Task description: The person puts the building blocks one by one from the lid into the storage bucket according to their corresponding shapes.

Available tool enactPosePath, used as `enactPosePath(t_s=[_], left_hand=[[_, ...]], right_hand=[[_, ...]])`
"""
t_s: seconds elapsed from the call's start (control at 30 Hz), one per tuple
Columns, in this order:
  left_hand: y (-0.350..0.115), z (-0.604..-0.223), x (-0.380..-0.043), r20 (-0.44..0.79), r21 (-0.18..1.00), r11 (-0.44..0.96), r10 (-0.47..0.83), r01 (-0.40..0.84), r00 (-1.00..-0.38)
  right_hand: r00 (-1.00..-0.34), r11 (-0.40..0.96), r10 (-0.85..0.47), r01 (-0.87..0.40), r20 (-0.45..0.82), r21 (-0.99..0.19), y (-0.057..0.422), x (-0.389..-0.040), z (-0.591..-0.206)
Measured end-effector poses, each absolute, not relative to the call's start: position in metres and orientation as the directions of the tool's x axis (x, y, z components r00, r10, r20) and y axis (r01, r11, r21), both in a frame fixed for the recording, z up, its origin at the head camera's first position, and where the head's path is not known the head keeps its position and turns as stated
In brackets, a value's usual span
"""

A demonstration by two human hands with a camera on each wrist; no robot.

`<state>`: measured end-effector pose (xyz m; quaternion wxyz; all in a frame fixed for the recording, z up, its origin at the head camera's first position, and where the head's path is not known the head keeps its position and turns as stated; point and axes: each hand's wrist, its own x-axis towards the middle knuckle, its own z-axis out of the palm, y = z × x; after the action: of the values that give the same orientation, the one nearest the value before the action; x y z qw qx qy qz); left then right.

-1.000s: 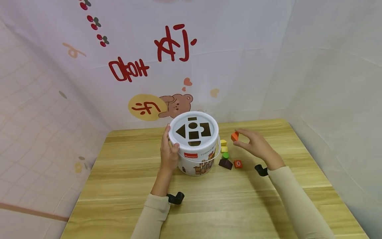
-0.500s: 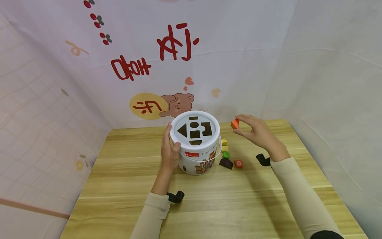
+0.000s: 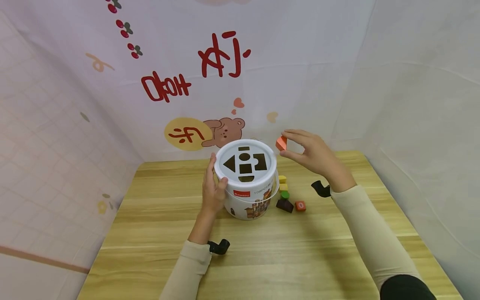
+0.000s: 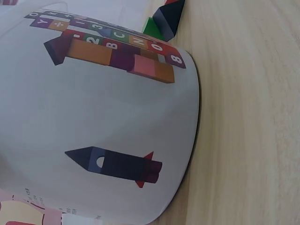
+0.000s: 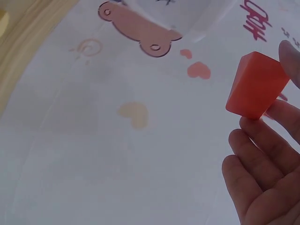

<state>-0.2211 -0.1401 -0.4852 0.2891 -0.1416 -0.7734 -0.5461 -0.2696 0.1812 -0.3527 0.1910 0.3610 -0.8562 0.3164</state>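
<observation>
A white toy-block bucket [image 3: 245, 198] stands upright on the table, its lid [image 3: 228, 151] cut with several shaped holes, including a triangle, a circle and a square. My left hand [image 3: 213, 189] holds the bucket's left side, thumb at the front below the rim and fingers round the far side. In the left wrist view the printed bucket wall [image 4: 93, 112] fills most of the picture, without the hand. Between thumb and fingertips my right hand [image 3: 313, 153] pinches an orange wedge-shaped block [image 3: 281, 143], just right of the lid's rim. The right wrist view shows this block [image 5: 258, 84] at the fingertips.
Right of the bucket lie yellow blocks [image 3: 283, 187], a green round block [image 3: 285, 195], a dark brown block [image 3: 285, 205] and a red block [image 3: 300, 206] with a white mark. A thin handle [image 3: 276, 189] hangs down the bucket's side. Behind the table hangs a printed cloth [image 3: 315, 83].
My right hand has lifted the orange block from low beside the bucket, then carried it left to the lid's edge. My left hand stays on the bucket.
</observation>
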Motion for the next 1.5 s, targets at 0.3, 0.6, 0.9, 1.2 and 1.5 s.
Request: enactPosePath(t_s=[0.3, 0.6, 0.9, 1.2, 1.5], left_hand=[[-0.143, -0.49, -0.224, 0.6, 0.776, 0.305, -0.089, 0.552, -0.795], [-0.147, -0.49, -0.227, 0.632, 0.752, 0.325, -0.111, 0.573, -0.767], [-0.146, -0.491, -0.229, 0.665, 0.72, 0.345, -0.098, 0.602, -0.74], [-0.146, -0.487, -0.228, 0.645, 0.735, 0.356, -0.108, 0.577, -0.756], [-0.14, -0.487, -0.227, 0.62, 0.76, 0.331, -0.108, 0.56, -0.777]], right_hand=[[-0.645, 0.481, -0.531, -0.763, 0.55, -0.431, 0.147, -0.27, -0.349], [-0.65, 0.457, -0.578, -0.759, 0.494, -0.464, 0.118, -0.267, -0.348], [-0.642, 0.472, -0.623, -0.764, 0.447, -0.44, 0.091, -0.27, -0.349], [-0.622, 0.442, -0.653, -0.776, 0.432, -0.449, 0.072, -0.27, -0.353], [-0.62, 0.442, -0.662, -0.777, 0.421, -0.449, 0.062, -0.272, -0.36]])
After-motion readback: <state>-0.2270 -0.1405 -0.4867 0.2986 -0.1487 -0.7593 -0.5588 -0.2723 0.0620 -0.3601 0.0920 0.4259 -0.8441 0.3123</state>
